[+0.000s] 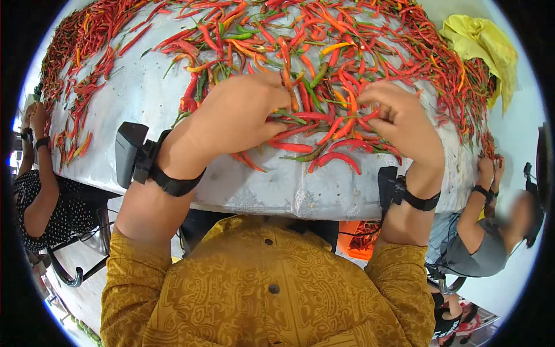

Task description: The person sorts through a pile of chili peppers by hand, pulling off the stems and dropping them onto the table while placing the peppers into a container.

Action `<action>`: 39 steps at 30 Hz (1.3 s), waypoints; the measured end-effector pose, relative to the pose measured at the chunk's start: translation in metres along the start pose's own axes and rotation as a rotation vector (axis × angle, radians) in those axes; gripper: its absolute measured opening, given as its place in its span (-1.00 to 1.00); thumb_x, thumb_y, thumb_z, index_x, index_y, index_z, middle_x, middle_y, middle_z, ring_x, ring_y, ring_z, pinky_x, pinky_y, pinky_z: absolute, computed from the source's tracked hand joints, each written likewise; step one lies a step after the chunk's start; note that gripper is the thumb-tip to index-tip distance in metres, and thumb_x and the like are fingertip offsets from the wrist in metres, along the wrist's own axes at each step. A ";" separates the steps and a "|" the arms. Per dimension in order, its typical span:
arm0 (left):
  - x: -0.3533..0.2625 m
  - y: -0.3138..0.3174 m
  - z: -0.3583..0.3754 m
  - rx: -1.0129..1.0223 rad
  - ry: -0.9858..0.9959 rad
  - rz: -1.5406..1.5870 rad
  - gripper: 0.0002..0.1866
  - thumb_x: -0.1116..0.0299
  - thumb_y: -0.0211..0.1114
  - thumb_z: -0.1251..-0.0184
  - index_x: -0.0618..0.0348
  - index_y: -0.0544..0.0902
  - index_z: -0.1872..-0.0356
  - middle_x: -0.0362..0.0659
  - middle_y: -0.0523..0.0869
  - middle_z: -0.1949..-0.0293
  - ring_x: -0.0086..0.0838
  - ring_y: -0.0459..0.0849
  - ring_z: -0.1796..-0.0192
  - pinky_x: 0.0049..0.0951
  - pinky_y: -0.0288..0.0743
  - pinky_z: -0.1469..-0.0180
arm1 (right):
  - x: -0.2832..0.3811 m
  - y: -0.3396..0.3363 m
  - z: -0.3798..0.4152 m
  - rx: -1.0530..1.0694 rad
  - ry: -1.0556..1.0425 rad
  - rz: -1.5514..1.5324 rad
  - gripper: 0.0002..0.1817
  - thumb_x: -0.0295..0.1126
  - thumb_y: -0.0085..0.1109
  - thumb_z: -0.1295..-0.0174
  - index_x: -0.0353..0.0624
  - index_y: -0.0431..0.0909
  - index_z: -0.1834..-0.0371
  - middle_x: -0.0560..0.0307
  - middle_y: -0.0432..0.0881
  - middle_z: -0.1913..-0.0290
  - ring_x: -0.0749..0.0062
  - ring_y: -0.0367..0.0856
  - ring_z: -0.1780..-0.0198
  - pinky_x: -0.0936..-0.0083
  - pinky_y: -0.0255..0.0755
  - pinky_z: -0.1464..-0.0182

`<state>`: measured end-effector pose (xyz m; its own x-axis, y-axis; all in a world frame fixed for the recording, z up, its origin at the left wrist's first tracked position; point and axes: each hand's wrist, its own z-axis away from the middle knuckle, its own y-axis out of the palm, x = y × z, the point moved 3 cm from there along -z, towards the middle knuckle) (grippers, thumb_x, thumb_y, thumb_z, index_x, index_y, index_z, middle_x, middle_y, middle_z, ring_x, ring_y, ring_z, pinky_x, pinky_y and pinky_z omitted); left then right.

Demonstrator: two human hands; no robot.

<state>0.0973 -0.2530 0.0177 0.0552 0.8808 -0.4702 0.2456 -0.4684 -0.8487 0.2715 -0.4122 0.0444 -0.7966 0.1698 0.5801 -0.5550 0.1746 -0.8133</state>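
Note:
My left hand (245,113) is over the near part of a spread of red chili peppers (341,130), its fingers curled round a long orange-red chili pepper (287,75) that stands up past the fingertips. The thumb lies lower, beside a green stem. To the right, my right hand (404,118) has bent fingers, with a red chili pepper (370,115) between thumb and fingers. Loose peppers lie between the two hands, mostly red, some orange or green. Below them a curved red chili pepper (338,157) rests near the table's front.
A pale sheet covers the table (248,194). Denser chili heaps (75,52) line the far left and right. A yellow bag (483,49) is at the back right. An orange crate (357,240) with peppers stands below the edge. People sit at both sides, hands at the peppers.

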 end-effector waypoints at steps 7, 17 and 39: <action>0.008 0.001 0.002 -0.038 -0.086 -0.090 -0.83 0.42 0.28 0.11 0.22 0.57 0.43 -0.07 0.51 0.43 -0.14 0.53 0.32 -0.24 0.41 0.31 | -0.001 0.017 -0.012 0.088 -0.176 0.080 -0.78 -0.59 0.17 0.18 -0.27 0.51 0.36 0.02 0.47 0.35 0.20 0.50 0.30 0.40 0.41 0.30; 0.014 -0.003 -0.002 -0.318 -0.088 0.006 -0.83 0.48 0.26 0.05 0.26 0.57 0.37 -0.04 0.52 0.44 -0.18 0.52 0.36 -0.30 0.38 0.34 | -0.003 0.013 -0.011 0.066 -0.052 -0.123 -0.84 -0.55 0.17 0.09 -0.28 0.54 0.38 0.06 0.49 0.44 0.30 0.48 0.39 0.48 0.37 0.32; 0.031 0.012 -0.008 -0.082 -0.247 1.947 -0.65 0.24 0.02 -0.15 0.32 0.50 0.19 -0.15 0.50 0.35 -0.54 0.35 0.49 -0.59 0.26 0.39 | 0.006 0.006 -0.004 -0.374 0.023 -0.379 -0.85 -0.51 0.18 -0.06 -0.27 0.58 0.29 0.21 0.61 0.43 0.66 0.54 0.38 0.69 0.39 0.34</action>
<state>0.1098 -0.2309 -0.0051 0.1488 -0.7721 -0.6178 0.0651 -0.6158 0.7852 0.2642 -0.4066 0.0431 -0.5489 0.0476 0.8345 -0.6766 0.5610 -0.4770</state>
